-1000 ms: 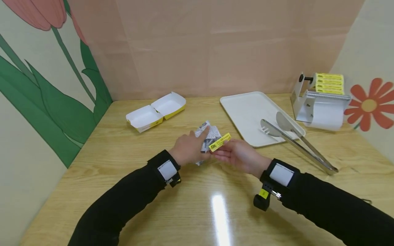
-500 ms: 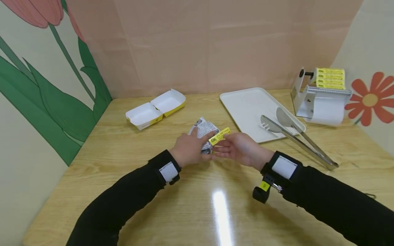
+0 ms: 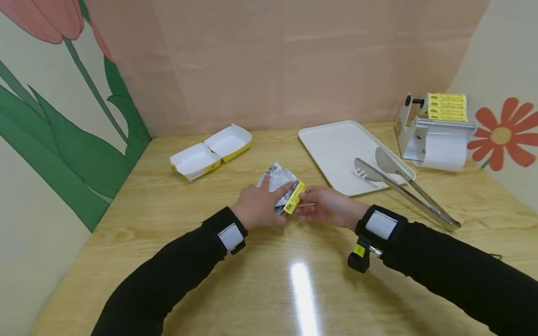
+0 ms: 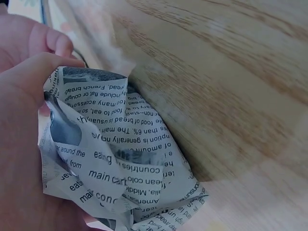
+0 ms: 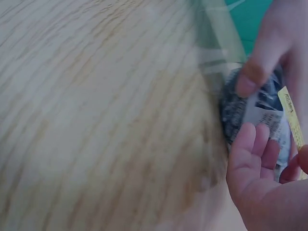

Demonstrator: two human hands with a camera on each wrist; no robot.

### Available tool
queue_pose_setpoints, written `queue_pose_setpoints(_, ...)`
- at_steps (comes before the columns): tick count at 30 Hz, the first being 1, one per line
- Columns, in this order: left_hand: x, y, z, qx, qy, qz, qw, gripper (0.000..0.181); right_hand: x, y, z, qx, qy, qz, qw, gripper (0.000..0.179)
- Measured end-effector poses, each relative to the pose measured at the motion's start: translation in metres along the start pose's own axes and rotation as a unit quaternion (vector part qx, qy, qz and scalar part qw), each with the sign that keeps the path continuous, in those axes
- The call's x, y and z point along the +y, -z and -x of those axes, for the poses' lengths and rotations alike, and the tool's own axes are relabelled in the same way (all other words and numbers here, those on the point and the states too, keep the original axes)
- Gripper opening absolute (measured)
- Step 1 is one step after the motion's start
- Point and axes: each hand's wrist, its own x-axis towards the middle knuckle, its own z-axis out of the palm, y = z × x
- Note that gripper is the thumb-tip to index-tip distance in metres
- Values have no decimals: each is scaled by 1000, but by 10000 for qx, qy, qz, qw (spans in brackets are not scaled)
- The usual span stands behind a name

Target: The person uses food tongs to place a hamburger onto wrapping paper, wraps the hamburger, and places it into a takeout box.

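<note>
A small packet [image 3: 279, 177] wrapped in newsprint-patterned paper is at the middle of the table. My left hand [image 3: 257, 203] grips it from the left, fingers spread over its top. Printed text and folded layers of the packet [image 4: 139, 144] fill the left wrist view. My right hand [image 3: 329, 205] pinches a yellow printed label [image 3: 295, 198] near its upper end. That label lies slantwise across the packet's right edge in the head view. From the right wrist, the label [image 5: 291, 118] appears as a thin strip beside the packet, and the other fingers of my right hand point toward the paper.
An open white and yellow carton [image 3: 195, 161] stands at the back left. Metal tongs [image 3: 416, 198] lie partly across a white tray [image 3: 332, 149] at the right. Behind them, a dispenser [image 3: 437, 133] carries a roll of yellow labels.
The yellow label has tilted steeper and come down and left over the packet's right edge. The left hand keeps its hold, with the packet shifted slightly up and left since the first frame.
</note>
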Motion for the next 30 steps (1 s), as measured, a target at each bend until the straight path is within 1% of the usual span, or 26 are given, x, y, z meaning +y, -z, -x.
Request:
queue_pose_setpoints(5,-1,-2,3,-7,64,122,9999,84,8,-4,-7,95,-55,14,9999,7)
queue_pose_setpoints(7,-1,-2,3,8,62,146,9999,84,9,-4,-9,103,-61,58,9999,6)
queue_pose_setpoints(9,-1,-2,3,22,48,171,9998,84,10,-4,-9,202,-96,114,9997,7)
queue_pose_setpoints(15,-1,-3,1,91,-6,69,9999,84,14,-6,-14,468,29,687,9965,19)
queue_pose_setpoints(18,0,-2,1,98,-17,6,10000,84,15,-8,-17,599,62,896,9942,21)
queue_pose_setpoints(23,0,-1,2,63,-27,0,10000,84,14,-9,-22,744,-29,1093,9912,19)
queue_pose_setpoints(30,-2,-3,2,138,-129,-67,9998,84,13,-8,-26,830,-235,1551,9841,24)
